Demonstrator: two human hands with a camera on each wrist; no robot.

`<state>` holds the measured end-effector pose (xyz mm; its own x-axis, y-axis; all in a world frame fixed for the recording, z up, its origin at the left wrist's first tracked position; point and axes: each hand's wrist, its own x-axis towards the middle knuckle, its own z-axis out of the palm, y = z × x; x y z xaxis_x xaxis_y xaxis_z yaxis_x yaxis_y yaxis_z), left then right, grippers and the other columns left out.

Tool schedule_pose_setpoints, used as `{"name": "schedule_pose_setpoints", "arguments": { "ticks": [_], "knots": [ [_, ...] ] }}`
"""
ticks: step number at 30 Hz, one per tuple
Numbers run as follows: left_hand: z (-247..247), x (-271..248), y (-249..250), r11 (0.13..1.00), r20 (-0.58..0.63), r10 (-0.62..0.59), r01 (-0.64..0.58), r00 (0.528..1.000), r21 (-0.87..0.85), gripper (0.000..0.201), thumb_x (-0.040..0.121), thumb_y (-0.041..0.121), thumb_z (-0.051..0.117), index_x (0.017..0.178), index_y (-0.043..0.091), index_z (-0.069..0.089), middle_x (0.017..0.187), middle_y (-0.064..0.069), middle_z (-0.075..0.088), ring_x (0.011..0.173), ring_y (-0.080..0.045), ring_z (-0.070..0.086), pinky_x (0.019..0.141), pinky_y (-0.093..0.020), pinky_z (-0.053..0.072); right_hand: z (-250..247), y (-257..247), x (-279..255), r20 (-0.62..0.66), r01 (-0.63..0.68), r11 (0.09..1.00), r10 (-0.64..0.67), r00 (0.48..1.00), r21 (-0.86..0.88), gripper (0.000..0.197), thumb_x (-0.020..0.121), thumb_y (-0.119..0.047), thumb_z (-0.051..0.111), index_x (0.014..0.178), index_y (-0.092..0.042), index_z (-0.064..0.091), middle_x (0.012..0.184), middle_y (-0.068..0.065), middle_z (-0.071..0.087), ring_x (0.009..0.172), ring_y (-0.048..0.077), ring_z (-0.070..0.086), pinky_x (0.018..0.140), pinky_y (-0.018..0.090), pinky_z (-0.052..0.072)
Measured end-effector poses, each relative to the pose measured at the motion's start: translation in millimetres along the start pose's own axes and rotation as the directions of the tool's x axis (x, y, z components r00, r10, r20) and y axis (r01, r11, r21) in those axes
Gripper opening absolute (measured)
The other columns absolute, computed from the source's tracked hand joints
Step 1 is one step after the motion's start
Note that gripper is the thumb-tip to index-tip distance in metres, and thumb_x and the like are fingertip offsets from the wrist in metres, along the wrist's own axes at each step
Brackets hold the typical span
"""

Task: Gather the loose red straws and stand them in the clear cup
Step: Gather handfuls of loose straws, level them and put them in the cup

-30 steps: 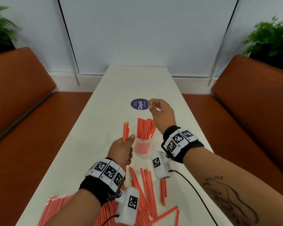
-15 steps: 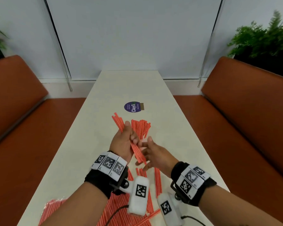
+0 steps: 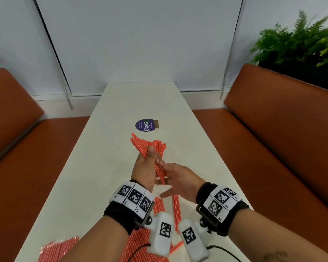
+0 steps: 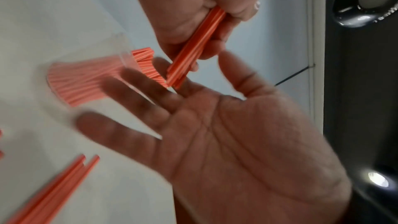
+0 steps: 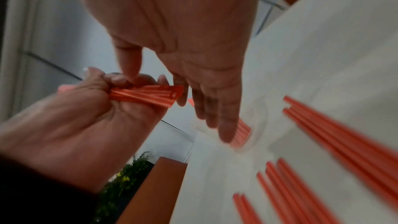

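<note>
My left hand grips a small bundle of red straws above the table, tilted with its top to the far left. My right hand is open with straight fingers, and its palm meets the bundle's lower ends. In the right wrist view the left hand is wrapped round the bundle. The clear cup stands just beyond both hands, packed with red straws; the left hand hides most of it in the head view.
Loose red straws lie on the white table under my wrists, with more near the front edge. A clear pack of straws sits front left, a purple sticker beyond the cup. Orange benches flank the table.
The right hand has come back from beyond the cup and now lies open against the bundle's lower ends. The left hand has tilted its straws from upright to slanting.
</note>
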<state>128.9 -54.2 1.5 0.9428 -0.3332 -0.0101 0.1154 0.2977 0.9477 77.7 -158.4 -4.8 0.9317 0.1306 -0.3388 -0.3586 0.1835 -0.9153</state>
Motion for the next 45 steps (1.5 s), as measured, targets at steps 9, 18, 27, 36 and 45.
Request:
{"name": "schedule_pose_setpoints", "arguments": {
  "ticks": [9, 18, 27, 36, 45],
  "knots": [
    [1.0, -8.4, 7.4, 0.909, 0.145, 0.021, -0.080, 0.989, 0.409, 0.029, 0.094, 0.038, 0.038, 0.104, 0.014, 0.051, 0.086, -0.003, 0.061, 0.080, -0.016, 0.061, 0.073, -0.019, 0.053, 7.3, -8.2, -1.7, -0.007, 0.154, 0.766, -0.203, 0.979, -0.625, 0.026, 0.092, -0.012, 0.047, 0.068, -0.020, 0.046, 0.058, 0.003, 0.052, 0.055, 0.015, 0.050, 0.062, 0.029, 0.045],
    [-8.9, 5.0, 32.5, 0.769, 0.139, 0.372, -0.389, 0.918, 0.508, 0.029, 0.099, 0.013, 0.034, 0.119, 0.010, 0.055, 0.114, -0.003, 0.061, 0.102, -0.013, 0.061, 0.075, 0.001, 0.044, 6.6, 11.0, 2.3, -0.072, 0.087, 0.867, -0.140, 0.988, -0.490, 0.043, 0.094, -0.036, 0.051, 0.058, -0.017, 0.037, 0.034, -0.007, 0.041, 0.030, 0.009, 0.041, 0.045, 0.021, 0.042],
    [-13.0, -2.3, 28.0, 0.639, 0.315, 0.221, -0.381, 0.923, 0.668, 0.045, 0.097, 0.028, 0.036, 0.141, 0.020, 0.037, 0.141, 0.004, 0.046, 0.130, -0.009, 0.042, 0.103, -0.014, 0.034, 8.0, 10.9, 5.2, -0.138, 0.103, 0.857, -0.198, 0.970, -0.505, 0.038, 0.092, -0.041, 0.053, 0.066, -0.016, 0.040, 0.047, 0.003, 0.040, 0.030, 0.007, 0.038, 0.044, 0.021, 0.039],
    [-7.4, -6.9, 15.3, 0.857, 0.114, -0.497, 0.507, 0.860, -0.091, 0.052, 0.099, 0.045, 0.022, 0.101, 0.007, 0.057, 0.091, -0.013, 0.061, 0.080, -0.023, 0.062, 0.071, -0.036, 0.055, 20.2, -17.7, 13.4, -0.251, 0.389, 0.891, -0.441, 0.862, -0.233, 0.030, 0.097, -0.037, 0.041, 0.081, -0.013, 0.050, 0.067, -0.002, 0.054, 0.061, 0.011, 0.054, 0.059, 0.020, 0.049],
    [-25.9, 8.8, 27.7, 0.912, 0.010, -0.400, 0.397, 0.917, 0.104, 0.036, 0.099, 0.031, 0.035, 0.117, 0.005, 0.052, 0.099, -0.015, 0.062, 0.080, -0.023, 0.061, 0.069, -0.034, 0.051, 11.1, -15.8, 47.5, -0.340, 0.297, 0.809, -0.504, 0.794, -0.507, 0.032, 0.082, -0.065, 0.045, 0.080, -0.032, 0.049, 0.092, 0.004, 0.058, 0.088, 0.023, 0.060, 0.087, 0.040, 0.049]
  ]
}}
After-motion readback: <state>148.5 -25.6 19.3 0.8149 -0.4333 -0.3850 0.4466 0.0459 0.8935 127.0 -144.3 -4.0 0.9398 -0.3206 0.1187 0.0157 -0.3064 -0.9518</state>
